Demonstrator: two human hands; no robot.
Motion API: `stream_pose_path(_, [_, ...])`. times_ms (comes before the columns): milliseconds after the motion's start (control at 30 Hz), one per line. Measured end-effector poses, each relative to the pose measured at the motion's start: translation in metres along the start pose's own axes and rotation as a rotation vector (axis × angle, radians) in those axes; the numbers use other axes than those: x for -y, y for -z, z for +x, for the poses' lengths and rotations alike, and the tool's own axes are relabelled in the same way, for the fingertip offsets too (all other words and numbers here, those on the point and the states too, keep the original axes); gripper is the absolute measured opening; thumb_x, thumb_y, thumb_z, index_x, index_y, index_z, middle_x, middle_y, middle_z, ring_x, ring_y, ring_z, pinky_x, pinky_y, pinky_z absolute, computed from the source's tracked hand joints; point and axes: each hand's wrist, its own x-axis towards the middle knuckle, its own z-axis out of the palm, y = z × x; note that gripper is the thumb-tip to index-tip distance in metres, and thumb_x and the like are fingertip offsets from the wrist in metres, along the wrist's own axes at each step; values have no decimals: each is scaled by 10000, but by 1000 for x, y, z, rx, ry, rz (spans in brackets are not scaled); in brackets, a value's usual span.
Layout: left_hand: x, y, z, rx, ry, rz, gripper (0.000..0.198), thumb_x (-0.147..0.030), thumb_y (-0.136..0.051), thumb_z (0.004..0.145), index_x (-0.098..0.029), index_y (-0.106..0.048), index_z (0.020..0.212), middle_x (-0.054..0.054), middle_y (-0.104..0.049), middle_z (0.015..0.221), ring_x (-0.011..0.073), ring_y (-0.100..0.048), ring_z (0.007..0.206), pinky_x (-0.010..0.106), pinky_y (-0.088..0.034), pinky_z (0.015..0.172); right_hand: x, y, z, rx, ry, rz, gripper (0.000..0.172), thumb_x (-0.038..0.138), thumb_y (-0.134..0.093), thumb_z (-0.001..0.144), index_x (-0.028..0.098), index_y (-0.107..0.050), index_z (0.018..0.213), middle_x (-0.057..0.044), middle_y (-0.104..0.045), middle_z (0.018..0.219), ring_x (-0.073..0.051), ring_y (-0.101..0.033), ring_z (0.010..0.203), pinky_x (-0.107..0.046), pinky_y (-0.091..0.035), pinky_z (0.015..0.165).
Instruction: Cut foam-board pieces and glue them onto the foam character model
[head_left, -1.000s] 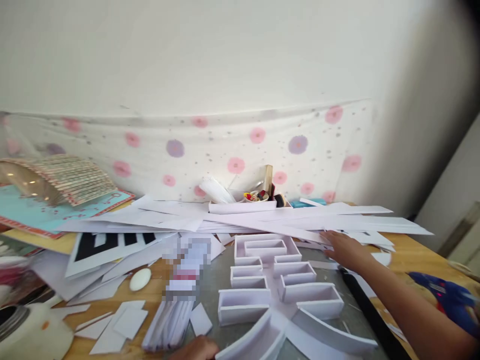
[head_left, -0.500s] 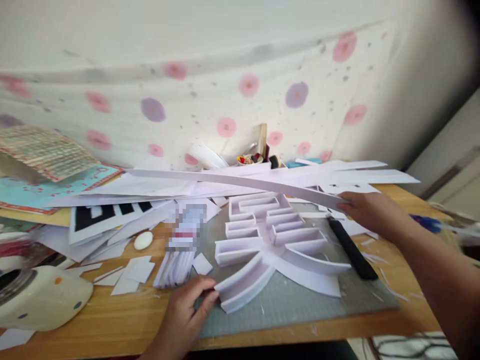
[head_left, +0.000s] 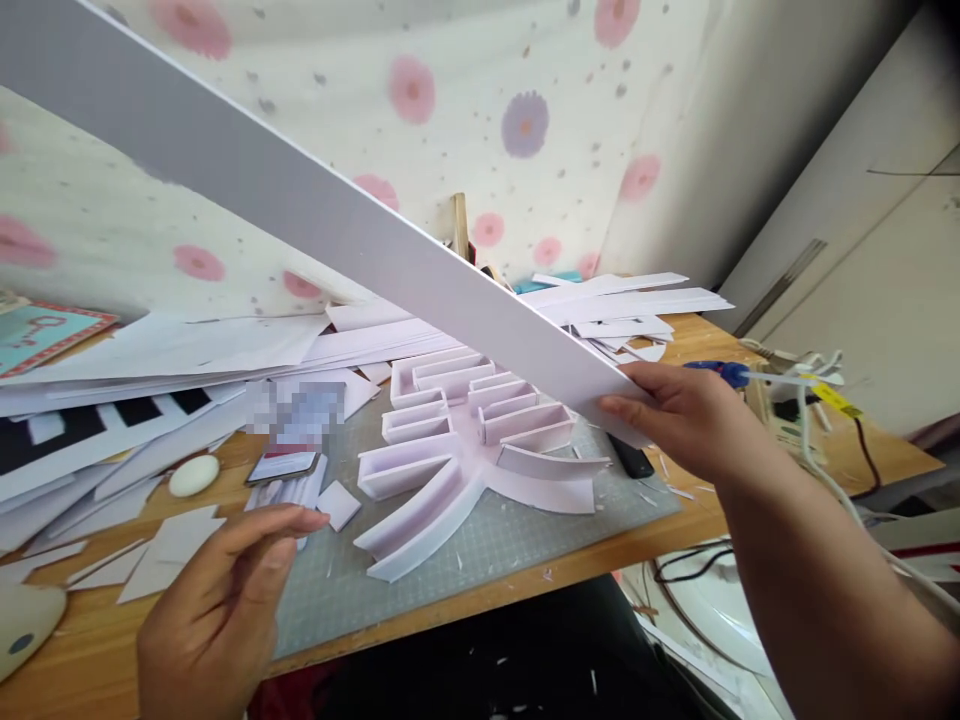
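Observation:
My right hand (head_left: 667, 415) pinches one end of a long white foam-board strip (head_left: 360, 250), which rises slantwise to the upper left across the view. Below the strip, a white hollow form with upright walls (head_left: 469, 440) lies on the grey cutting mat (head_left: 480, 560); part of its far side is hidden. My left hand (head_left: 225, 600) is off the form, to its left, with thumb and forefinger apart and nothing between them. A small white square piece (head_left: 340, 505) lies just beyond its fingertips. The black handle of a tool (head_left: 631, 458) shows partly under the strip's held end.
White sheets and strips (head_left: 360, 340) are piled along the wall. A blue glue gun (head_left: 716, 374) with a cable lies at the right. A phone (head_left: 283, 467), a white oval object (head_left: 193, 476) and paper scraps (head_left: 169, 550) lie on the left. Behind hangs a flowered cloth (head_left: 480, 130).
My right hand has lifted the strip off the pile, and it now slants high across the view. My left hand has let go of the form and drawn back left. The view has turned right.

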Motion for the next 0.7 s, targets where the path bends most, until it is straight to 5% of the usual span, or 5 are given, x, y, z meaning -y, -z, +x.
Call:
stream_pose_path(167, [3, -2, 6, 48, 15, -254, 187, -339, -612, 850, -240, -630, 1008, 19, -684, 988, 226, -655, 951, 368, -540, 914, 21, -11, -23, -15, 71, 106, 299, 459, -605, 883, 174, -697, 889, -15, -643, 697, -154, -584, 628, -221, -462, 555])
stream_pose_path(300, [-2, -8, 24, 139, 21, -697, 508, -338, -700, 802, -302, -484, 1260, 68, -634, 1192, 272, -672, 1004, 444, -561, 901, 33, -26, -39, 51, 176, 134, 222, 378, -568, 924, 208, -711, 915, -4, -695, 711, -145, -635, 579, -181, -504, 512])
stream_pose_path(400, [-24, -15, 38, 198, 89, -900, 751, -508, -733, 734, -322, -376, 1368, 119, -589, 1278, 315, -657, 1021, 469, -585, 819, 35, -43, -46, 48, 313, 90, 175, 309, -549, 935, 249, -678, 1037, 29, -726, 769, -130, -686, 621, -137, -533, 553])
stream_pose_path(500, [-45, -26, 49, 170, 209, -988, 606, -573, -696, 737, -249, -508, 1214, 114, -631, 1186, 286, -643, 985, 391, -592, 708, 30, -56, -49, -14, 386, -30, 206, 298, -500, 953, 248, -649, 1087, 12, -742, 837, -144, -715, 671, -158, -567, 616])
stream_pose_path(700, [-55, -62, 74, 97, 437, -1086, 401, -359, -796, 658, -223, -536, 931, -43, -596, 831, 152, -618, 700, 306, -561, 571, 15, -53, -57, 23, 303, -190, 318, 195, -394, 945, 226, -608, 1178, -43, -741, 978, -187, -726, 799, -245, -586, 681])
